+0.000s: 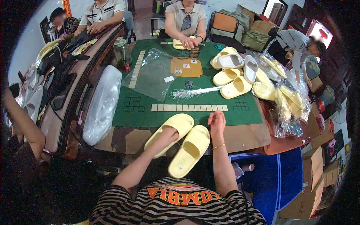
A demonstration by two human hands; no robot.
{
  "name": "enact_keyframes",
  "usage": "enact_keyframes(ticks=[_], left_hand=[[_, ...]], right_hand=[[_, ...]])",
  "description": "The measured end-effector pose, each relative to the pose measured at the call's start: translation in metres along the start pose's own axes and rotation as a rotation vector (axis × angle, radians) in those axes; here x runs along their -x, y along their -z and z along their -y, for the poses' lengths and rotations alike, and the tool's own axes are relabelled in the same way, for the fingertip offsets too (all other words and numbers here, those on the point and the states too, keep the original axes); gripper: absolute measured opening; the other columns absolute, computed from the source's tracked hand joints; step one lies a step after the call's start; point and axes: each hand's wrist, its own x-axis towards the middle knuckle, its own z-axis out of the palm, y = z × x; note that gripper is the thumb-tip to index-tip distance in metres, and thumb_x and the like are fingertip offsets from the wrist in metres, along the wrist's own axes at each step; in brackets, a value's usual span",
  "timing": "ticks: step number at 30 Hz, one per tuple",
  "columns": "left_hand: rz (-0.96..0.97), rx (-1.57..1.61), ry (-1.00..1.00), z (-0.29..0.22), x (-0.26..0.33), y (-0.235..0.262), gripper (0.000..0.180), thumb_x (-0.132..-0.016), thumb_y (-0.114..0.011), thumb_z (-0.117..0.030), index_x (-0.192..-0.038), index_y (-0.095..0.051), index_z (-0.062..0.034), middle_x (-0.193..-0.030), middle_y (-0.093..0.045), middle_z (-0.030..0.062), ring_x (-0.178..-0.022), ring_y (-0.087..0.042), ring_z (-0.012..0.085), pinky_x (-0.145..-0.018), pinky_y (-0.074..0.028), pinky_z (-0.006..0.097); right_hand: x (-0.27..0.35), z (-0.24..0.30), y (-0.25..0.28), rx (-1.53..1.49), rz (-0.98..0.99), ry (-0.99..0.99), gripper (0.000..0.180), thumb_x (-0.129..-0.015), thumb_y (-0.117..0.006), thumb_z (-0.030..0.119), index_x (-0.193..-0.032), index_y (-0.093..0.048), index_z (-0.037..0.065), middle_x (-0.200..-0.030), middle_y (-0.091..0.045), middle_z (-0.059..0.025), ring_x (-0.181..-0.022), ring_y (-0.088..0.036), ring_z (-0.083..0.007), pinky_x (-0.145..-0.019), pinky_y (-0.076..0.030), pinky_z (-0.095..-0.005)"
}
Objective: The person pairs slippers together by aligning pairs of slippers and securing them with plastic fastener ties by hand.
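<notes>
Two pale yellow slippers lie side by side in front of me, over the near edge of the table. My left hand (167,137) reaches into the opening of the left slipper (182,123); its fingertips are hidden under the strap, and it grips the shoe. Heel toward me, the right slipper (187,153) touches the left one. My right hand (216,122) is just right of that slipper's toe, fingers curled together; whatever they may hold is too small to make out. Beyond the hands, a bunch of thin white plastic strands (195,92) rests on the green mat (150,119).
Yellow and grey slippers (236,87) are piled at the right, with bagged pairs (288,103) beside them. A long clear plastic roll (103,105) stands left, near a clear sheet (150,77) and glass jar (122,52). Across the table, a person's hands (189,42) hold a yellow slipper.
</notes>
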Motion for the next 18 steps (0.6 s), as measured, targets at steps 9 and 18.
enact_keyframes(ticks=[9,18], left_hand=[[-0.360,0.040,-0.066,0.017,0.038,-0.044,0.018,-0.081,-0.056,-0.010,-0.093,-0.058,0.0032,-0.092,-0.058,0.0215,-0.093,-0.054,0.0378,-0.081,-0.043,0.045],[-0.195,0.170,-0.017,-0.006,0.055,-0.037,0.037,-0.085,-0.061,-0.020,-0.112,-0.049,0.0021,-0.117,-0.051,0.0208,-0.107,-0.052,0.0366,-0.089,-0.043,0.041]], right_hand=[[0.003,0.035,0.034,-0.022,-0.106,0.138,0.013,-0.091,-0.053,0.023,-0.091,-0.050,0.010,-0.072,-0.058,-0.0083,-0.057,-0.055,-0.0169,-0.050,-0.045,-0.0278],[0.023,0.122,0.105,0.102,-0.706,0.838,0.024,-0.097,-0.039,0.021,-0.101,-0.049,0.000,-0.106,-0.059,-0.0128,-0.100,-0.056,-0.0240,-0.094,-0.044,-0.0382]])
